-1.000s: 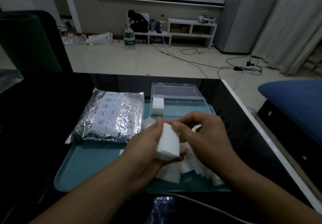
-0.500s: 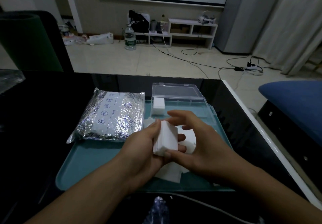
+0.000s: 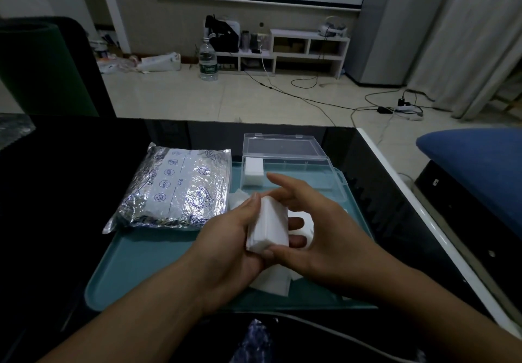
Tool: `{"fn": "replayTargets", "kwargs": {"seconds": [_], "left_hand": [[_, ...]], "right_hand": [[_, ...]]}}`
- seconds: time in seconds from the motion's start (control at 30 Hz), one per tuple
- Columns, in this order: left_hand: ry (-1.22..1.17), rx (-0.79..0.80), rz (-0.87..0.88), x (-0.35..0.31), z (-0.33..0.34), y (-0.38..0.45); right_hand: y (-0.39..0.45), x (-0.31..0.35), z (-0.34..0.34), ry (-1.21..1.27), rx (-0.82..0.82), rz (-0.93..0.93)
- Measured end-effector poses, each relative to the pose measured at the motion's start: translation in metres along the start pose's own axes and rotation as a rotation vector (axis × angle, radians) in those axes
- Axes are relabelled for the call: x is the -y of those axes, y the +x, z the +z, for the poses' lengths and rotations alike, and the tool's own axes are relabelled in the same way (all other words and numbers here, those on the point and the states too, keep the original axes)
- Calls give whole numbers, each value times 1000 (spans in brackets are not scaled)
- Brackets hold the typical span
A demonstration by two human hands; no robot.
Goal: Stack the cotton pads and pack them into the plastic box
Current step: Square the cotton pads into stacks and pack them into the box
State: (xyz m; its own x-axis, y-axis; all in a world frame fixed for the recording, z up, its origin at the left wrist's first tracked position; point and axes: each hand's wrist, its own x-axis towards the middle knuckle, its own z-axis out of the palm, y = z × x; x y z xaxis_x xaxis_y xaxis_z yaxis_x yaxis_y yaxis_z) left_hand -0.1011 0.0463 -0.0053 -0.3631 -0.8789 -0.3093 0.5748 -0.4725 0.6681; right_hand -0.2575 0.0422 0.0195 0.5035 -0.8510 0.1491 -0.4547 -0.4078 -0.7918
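White cotton, in a squared stack of cotton pads (image 3: 268, 228), held edge-up above the teal tray (image 3: 158, 261), just short of the clear plastic box (image 3: 293, 176). Left hand (image 3: 226, 252) wrapped around the stack: thumb on the near-left face, fingertips (image 3: 295, 222) showing past the right face. Grip of the left hand closed on the stack. Right hand (image 3: 319, 235) pinching the stack end to end, thumb at the near bottom corner, forefinger reaching over the far top corner, remaining fingers loosely spread. Grip of the right hand narrow, also on the stack.

Step in hand, judged from the posture: squaring the stack before packing.
- Keep side pressure light; soft pads bow and fan if squeezed.
- Tap or press the ends flush until no pad edge stands proud.
- Orient to match the packed stack (image 3: 253, 171) already standing in the box's left end.
- Lower in beside that stack, touching it, to leave room for further stacks.

Box open, hinged lid (image 3: 281, 145) lying back beyond it. More loose pads (image 3: 272, 282) lying on the tray under the hands, yet to be stacked. Silver foil pouch (image 3: 175, 190) on the tray's left part. Tray resting on a black worktop (image 3: 56, 193).
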Motion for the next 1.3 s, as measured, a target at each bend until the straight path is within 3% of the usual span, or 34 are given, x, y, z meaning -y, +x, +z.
{"fn": "replayTargets", "kwargs": {"seconds": [0.47, 0.97, 1.17, 1.3], "left_hand": [[29, 90, 31, 2, 0, 0], [-9, 58, -16, -1, 9, -7], [217, 91, 51, 2, 15, -13], [295, -13, 93, 8, 16, -11]], "right_hand": [[0, 0, -1, 78, 25, -14], [1, -7, -1, 10, -1, -12], [2, -13, 6, -81, -1, -56], [0, -16, 11, -164, 16, -123]]}}
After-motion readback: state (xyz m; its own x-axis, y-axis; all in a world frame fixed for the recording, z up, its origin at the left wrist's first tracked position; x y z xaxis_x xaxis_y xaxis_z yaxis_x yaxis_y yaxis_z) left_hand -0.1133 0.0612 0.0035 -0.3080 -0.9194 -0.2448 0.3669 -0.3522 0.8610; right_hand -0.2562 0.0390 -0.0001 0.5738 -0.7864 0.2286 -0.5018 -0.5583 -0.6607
